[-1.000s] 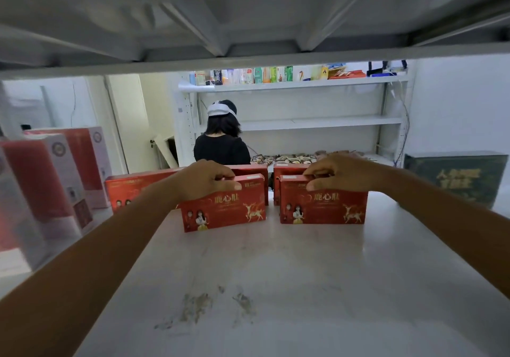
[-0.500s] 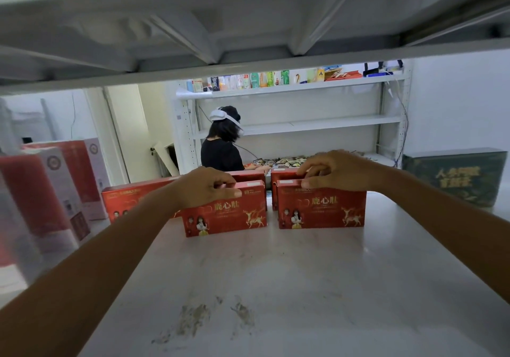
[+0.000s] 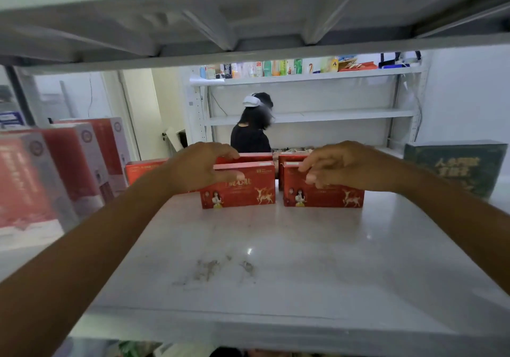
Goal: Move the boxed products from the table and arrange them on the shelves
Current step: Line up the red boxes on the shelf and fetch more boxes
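— Two boxes under handling. Position?

— Both stand upright on the shelf (image 3: 276, 260), about mid-depth, printed faces forward. The left red box (image 3: 242, 191) and the right red box (image 3: 325, 193) sit side by side with a narrow gap between them. A rear row of red boxes (image 3: 248, 158) stands just behind; I cannot tell whether the rows touch.

— Grip?

— Left hand (image 3: 198, 168): thumb on the front face, fingers curled over the top edge, pinching the left red box. Right hand (image 3: 347, 165): fingers curled over the top front edge of the right red box. Its thumb is hidden and the picture is blurred there.

— Step in hand, in your judgement?

— Seating and aligning the front row. Placement of this pair looks nearly complete.

— Recommendations?

— Push each box straight back until it meets the rear row, base flat on the shelf. Close the gap so both faces form one line. Release by lifting the fingers upward, not dragging forward, since narrow upright boxes could tip. Mind the upper shelf (image 3: 248, 25) overhead. Keep clear of the tall red-and-white cartons (image 3: 82, 163) at left and the dark green box (image 3: 455, 169) at right.
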